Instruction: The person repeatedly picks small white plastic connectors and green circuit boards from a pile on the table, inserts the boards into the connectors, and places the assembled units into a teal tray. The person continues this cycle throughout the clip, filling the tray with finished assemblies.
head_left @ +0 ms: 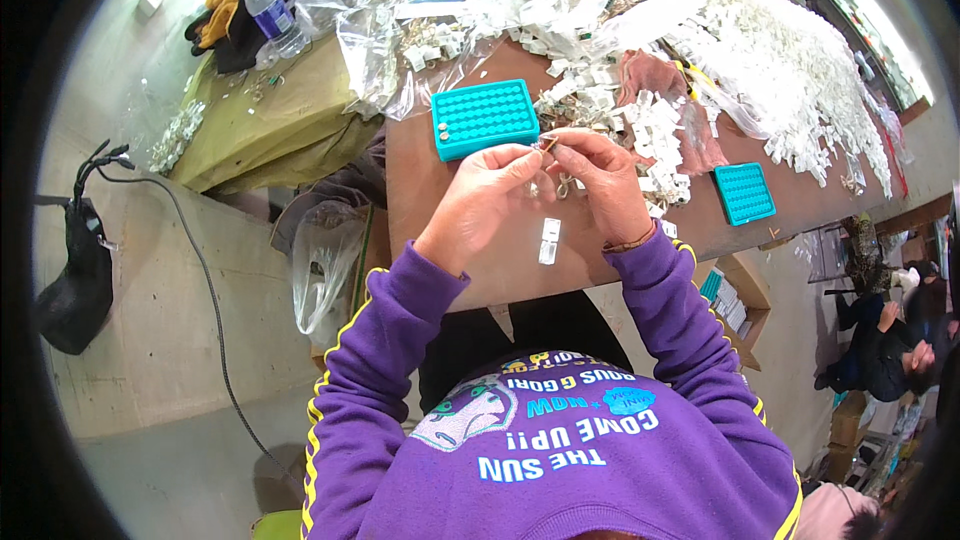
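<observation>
My left hand (478, 202) and my right hand (608, 186) meet over the table, thumbs and fingers pinched together. Between their fingertips is a small gold-brown piece (548, 144), too small to make out its kind. Just beyond my left hand lies a teal tray (487, 112) with rows of small hollows; a few round silvery bits sit at its left end. Close under the fingers, some small pale ring-like pieces (566, 183) lie partly hidden. A small clear-and-white plastic case (549, 241) rests on the brown tabletop between my wrists.
A heap of small white tags and pieces (655, 140) spreads right of my hands, with a larger white pile (790, 70) beyond. Another teal tray (745, 193) lies at right. Plastic bags (385, 50) and a water bottle (272, 15) stand back left. Another person (885, 355) is far right.
</observation>
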### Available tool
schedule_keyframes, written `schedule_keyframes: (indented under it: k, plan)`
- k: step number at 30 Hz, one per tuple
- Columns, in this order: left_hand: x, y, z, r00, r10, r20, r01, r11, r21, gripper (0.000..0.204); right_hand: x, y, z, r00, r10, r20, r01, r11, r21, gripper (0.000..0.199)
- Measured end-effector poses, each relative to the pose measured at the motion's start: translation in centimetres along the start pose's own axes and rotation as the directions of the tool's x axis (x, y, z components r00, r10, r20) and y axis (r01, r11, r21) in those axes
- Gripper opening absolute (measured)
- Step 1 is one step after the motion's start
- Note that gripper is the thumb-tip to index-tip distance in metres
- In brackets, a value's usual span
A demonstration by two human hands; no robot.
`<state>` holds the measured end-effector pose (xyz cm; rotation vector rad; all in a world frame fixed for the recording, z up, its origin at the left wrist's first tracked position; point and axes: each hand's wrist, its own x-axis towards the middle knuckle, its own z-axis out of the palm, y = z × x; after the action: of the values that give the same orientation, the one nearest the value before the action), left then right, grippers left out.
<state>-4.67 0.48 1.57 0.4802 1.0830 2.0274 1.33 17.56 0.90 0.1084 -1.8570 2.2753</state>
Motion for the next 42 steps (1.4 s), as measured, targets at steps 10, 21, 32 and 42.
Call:
schedule_keyframes:
  k: [10,21,32,42]
  plan:
    - [-1.1,-2.9,1.5,0.999,-0.020,-0.035,0.013,0.980,-0.200,0.017,-1.6,0.4,0.0,0.998,0.066,-0.001,-0.063,0.963,0.261,0.022]
    - [-2.8,-4.2,2.4,0.995,0.040,-0.088,-0.009,0.947,0.322,0.022,-3.1,0.8,0.8,0.993,0.114,-0.033,-0.090,0.909,0.407,0.013]
    - [-3.7,-8.1,4.4,0.922,0.379,-0.081,0.141,-0.133,0.981,0.026,-3.7,-2.0,-2.6,0.999,0.017,-0.042,-0.004,0.954,0.299,0.010]
    - [-4.1,-6.7,2.2,0.820,0.278,-0.500,-0.115,0.936,0.332,0.016,-2.1,-1.3,-2.8,0.958,0.211,0.196,-0.233,0.968,0.096,0.012]
